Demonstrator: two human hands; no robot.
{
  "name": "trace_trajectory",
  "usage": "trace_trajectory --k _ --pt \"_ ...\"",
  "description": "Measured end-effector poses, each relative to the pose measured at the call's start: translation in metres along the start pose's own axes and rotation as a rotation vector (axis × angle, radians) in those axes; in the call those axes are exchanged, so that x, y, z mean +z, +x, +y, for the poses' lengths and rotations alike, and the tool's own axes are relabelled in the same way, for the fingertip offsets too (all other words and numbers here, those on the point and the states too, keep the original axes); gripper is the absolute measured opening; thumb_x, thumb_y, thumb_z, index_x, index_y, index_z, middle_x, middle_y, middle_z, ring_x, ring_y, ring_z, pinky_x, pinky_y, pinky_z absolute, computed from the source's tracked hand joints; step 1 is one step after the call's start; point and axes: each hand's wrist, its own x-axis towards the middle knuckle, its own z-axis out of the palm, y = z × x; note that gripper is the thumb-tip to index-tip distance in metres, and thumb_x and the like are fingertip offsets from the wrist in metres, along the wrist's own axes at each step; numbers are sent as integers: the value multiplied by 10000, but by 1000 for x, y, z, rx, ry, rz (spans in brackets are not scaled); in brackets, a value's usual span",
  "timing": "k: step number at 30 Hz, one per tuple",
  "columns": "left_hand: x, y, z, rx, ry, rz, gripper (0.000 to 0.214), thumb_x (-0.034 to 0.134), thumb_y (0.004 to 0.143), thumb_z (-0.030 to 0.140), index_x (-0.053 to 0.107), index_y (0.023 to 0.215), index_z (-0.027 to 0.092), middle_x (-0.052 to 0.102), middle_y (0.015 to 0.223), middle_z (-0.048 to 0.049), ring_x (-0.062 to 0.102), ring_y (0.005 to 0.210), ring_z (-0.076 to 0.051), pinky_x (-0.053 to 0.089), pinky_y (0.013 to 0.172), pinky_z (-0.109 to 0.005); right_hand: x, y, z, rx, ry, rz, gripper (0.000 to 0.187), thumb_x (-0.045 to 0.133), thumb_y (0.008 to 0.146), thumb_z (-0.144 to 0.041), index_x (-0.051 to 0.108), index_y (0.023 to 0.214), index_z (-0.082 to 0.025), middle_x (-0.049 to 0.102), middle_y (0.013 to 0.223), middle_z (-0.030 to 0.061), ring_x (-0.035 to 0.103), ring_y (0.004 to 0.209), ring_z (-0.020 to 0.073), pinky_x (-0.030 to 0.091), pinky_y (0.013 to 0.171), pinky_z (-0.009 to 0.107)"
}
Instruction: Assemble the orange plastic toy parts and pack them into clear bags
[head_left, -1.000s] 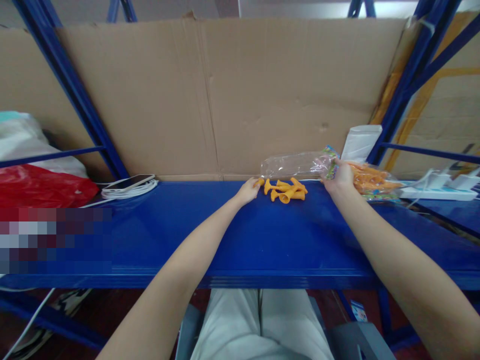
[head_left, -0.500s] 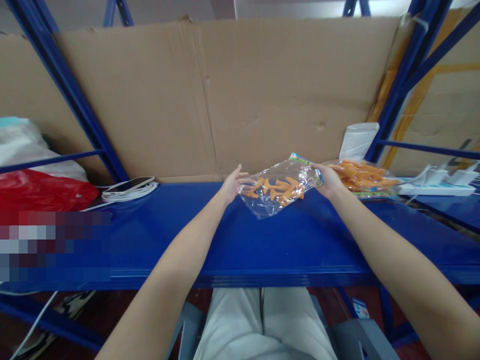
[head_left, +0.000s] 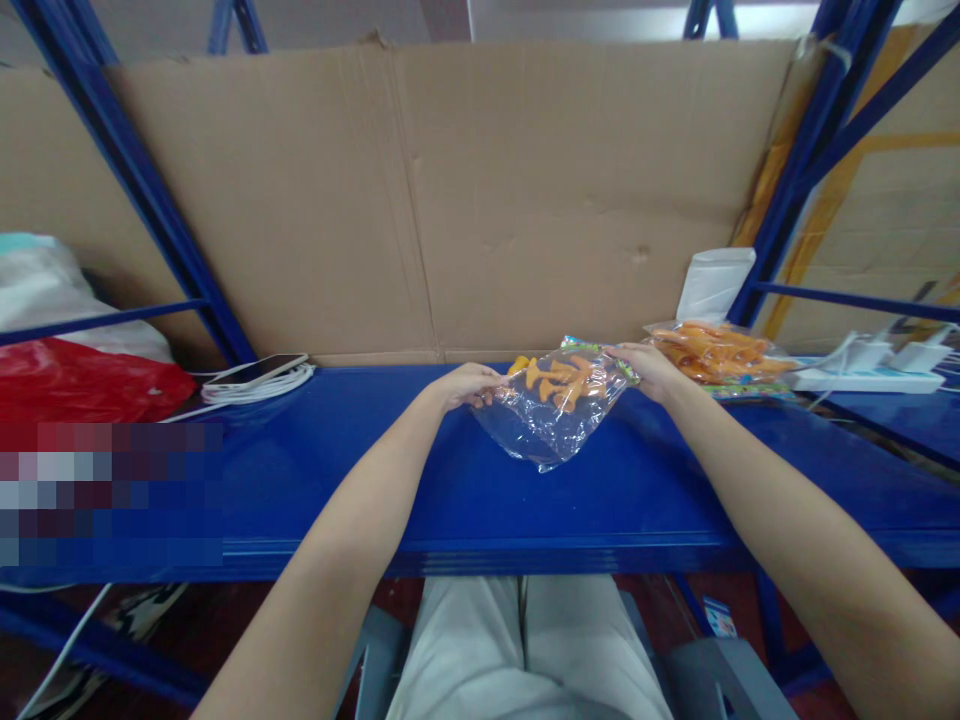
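Note:
A clear plastic bag (head_left: pixel 551 430) with several small orange plastic figures (head_left: pixel 562 383) in it is stretched between my hands, low over the blue shelf (head_left: pixel 495 515). My left hand (head_left: pixel 469 387) pinches the bag's left side, fingers closed on the film. The right corner, by a colourful printed header strip, is gripped by my right hand (head_left: pixel 646 368). What exact shape the figures have is too small to tell. Just beyond my right hand lies a second clear bag of orange pieces (head_left: pixel 716 350), apart from the bag I hold.
A phone (head_left: pixel 259 370) lies on a coiled white cable at the left, near a red plastic bag (head_left: pixel 97 385). On the right are a white power strip (head_left: pixel 870 377) with plugs and a white packet (head_left: pixel 716 283). Cardboard (head_left: pixel 525 200) walls the back between blue posts.
My left hand has gone from spread fingers to a pinch on the bag's side. The bag's lower part has swung down toward me, and its header strip has dropped slightly.

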Motion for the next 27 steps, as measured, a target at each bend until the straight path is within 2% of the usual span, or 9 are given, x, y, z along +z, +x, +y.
trace_trajectory --k 4,9,12,16,20,23,25,27 --pt "1 2 -2 13 24 3 123 652 715 209 581 650 132 463 434 39 335 332 -25 191 348 -167 -5 1 2 36 -78 -41 224 562 770 -94 519 560 -160 518 474 -25 443 371 62 349 340 171" --pt "2 4 0 31 2 80 172 616 736 167 508 604 149 413 408 56 310 325 -26 165 358 -168 -15 3 4 -3 -164 -126 267 643 739 -179 490 520 -161 374 360 -62 266 290 26 187 276 159" --pt "2 5 0 29 18 125 160 602 746 152 506 618 154 398 403 66 305 321 -27 168 361 -166 -17 4 4 -25 -177 -156 272 662 727 -215 497 516 -167 316 329 -75 225 281 24 168 269 162" --pt "2 5 1 30 37 149 193 585 762 139 480 601 157 402 409 67 302 318 -25 180 366 -166 -19 2 2 -2 -210 -127 165 679 709 -221 574 599 -159 311 338 -82 212 279 16 164 265 148" --pt "2 5 1 30 62 162 206 537 798 140 462 606 162 418 405 61 310 307 -35 199 367 -174 -21 4 3 -5 -202 -76 164 705 683 -219 572 616 -151 300 341 -88 204 283 12 155 263 141" --pt "3 7 0 26 74 213 198 499 821 134 452 632 164 406 397 70 317 296 -38 211 366 -172 -20 8 3 -16 -99 19 214 671 723 -218 511 595 -158 314 343 -87 229 284 19 212 267 143" --pt "3 8 -2 33 65 257 179 477 835 129 446 662 164 434 419 68 332 296 -36 224 366 -167 -17 10 3 4 10 39 226 601 790 -246 482 615 -168 413 393 -53 355 320 46 336 316 154" --pt "2 9 -3 35 44 308 157 463 848 131 437 697 165 486 462 59 354 299 -33 237 366 -162 -10 8 2 57 86 -24 215 509 852 -296 498 678 -170 553 532 9 526 458 90 462 432 186"
